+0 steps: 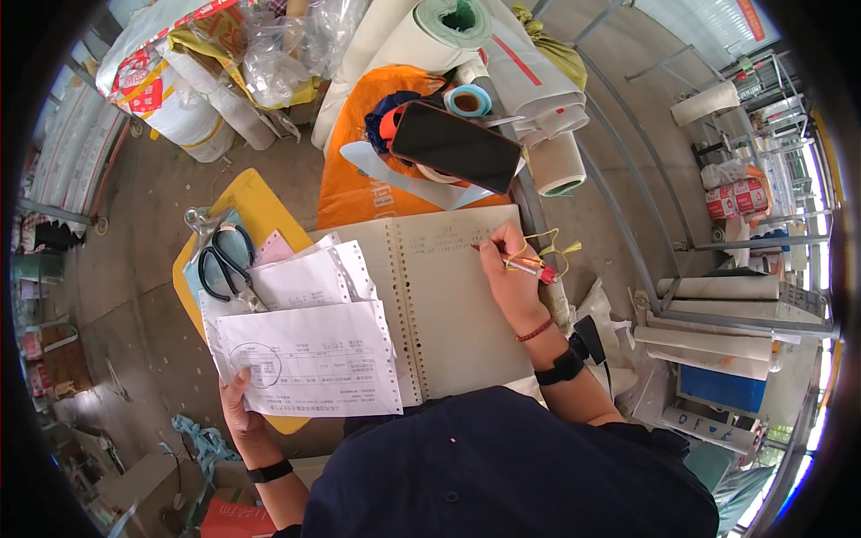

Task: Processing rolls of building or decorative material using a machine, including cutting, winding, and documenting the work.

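Observation:
My right hand is closed around a red and white pen with a yellow string tied to it. The pen's tip is at the upper part of an open spiral notebook, where a few handwritten lines show. My left hand pinches the lower left edge of a printed sheet that has a circle drawn on it. That sheet lies over other perforated papers and the notebook's left page. Beneath the papers is a yellow clipboard with a metal clip. Black-handled scissors rest on the papers.
Beyond the notebook, a dark phone lies on rolls of tape and an orange bag. Large material rolls stand behind. A metal frame runs along the right, with more rolls. Wrapped bundles stand at far left.

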Tool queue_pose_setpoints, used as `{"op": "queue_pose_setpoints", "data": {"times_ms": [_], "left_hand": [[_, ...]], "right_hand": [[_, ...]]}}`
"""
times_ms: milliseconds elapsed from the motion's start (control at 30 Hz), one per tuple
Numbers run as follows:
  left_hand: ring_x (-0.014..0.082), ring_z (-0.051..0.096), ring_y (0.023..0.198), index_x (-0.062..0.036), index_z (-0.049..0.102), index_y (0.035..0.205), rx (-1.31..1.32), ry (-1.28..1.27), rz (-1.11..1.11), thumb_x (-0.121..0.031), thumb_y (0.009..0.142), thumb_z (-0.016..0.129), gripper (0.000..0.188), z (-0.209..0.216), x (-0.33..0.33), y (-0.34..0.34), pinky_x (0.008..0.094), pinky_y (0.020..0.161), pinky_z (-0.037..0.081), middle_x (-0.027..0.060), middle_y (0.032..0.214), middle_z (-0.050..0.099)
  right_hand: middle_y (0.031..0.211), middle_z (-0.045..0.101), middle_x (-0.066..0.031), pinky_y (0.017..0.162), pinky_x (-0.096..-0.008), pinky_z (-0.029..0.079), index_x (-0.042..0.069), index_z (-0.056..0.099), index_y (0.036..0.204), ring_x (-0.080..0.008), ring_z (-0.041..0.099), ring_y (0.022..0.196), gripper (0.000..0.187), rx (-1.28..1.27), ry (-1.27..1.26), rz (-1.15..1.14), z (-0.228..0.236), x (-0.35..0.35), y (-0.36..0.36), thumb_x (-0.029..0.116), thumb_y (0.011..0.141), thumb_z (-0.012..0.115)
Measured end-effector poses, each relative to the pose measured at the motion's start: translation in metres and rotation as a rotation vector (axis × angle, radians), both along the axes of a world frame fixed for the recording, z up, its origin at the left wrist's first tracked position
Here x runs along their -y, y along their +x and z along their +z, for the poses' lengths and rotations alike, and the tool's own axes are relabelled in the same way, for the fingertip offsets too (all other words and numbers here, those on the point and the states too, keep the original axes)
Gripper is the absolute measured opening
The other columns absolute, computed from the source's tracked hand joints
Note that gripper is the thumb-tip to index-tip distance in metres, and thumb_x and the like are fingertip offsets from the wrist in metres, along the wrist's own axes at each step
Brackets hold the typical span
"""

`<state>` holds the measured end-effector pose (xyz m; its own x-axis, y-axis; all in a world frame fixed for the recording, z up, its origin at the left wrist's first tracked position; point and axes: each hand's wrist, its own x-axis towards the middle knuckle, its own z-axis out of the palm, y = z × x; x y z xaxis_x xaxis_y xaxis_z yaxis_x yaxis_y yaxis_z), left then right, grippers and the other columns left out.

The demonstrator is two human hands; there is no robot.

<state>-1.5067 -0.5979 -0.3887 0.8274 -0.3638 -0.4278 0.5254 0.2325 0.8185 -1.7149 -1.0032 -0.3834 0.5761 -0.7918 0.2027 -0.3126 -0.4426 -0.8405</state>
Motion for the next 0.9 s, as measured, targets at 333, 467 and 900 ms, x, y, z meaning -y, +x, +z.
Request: {"op": "queue_pose_setpoints", "data": {"times_ms": [333, 467, 900], "left_hand": [[0.0271, 0.07, 0.103, 0.0035, 0.053, 0.137, 0.084, -0.013, -0.034, -0.015, 0.08, 0.081, 0.067, 0.019, 0.005, -0.006, 0.0385, 0.094, 0.057, 0.0147, 0.119, 0.069], [0.0256, 0.07, 0.103, 0.0035, 0.056, 0.134, 0.175, -0.006, -0.139, -0.013, 0.08, 0.08, 0.062, 0.049, 0.031, -0.017, 0.0384, 0.093, 0.056, 0.0134, 0.117, 0.07], [0.0262, 0.071, 0.107, 0.0029, 0.056, 0.134, -0.132, -0.141, -0.586, -0.006, 0.089, 0.071, 0.048, 0.051, 0.142, -0.134, 0.0383, 0.095, 0.057, 0.0155, 0.12, 0.071]], "right_hand": [[0.073, 0.049, 0.0006, 0.061, -0.0251, 0.043, 0.006, 0.049, 0.093, -0.0063, 0.047, 0.063, 0.012, 0.515, 0.536, -0.034, 0.038, 0.008, -0.013, 0.007, 0.101, 0.057], [0.085, 0.058, -0.002, 0.066, -0.0237, 0.045, 0.005, 0.055, 0.102, -0.0068, 0.055, 0.071, 0.008, 0.469, 0.418, -0.063, 0.062, 0.007, -0.045, 0.008, 0.099, 0.062], [0.105, 0.059, -0.0015, 0.083, -0.0257, 0.047, 0.005, 0.06, 0.12, -0.0084, 0.057, 0.093, 0.023, 0.541, 0.237, -0.152, 0.073, -0.002, -0.156, 0.009, 0.098, 0.064]]}}
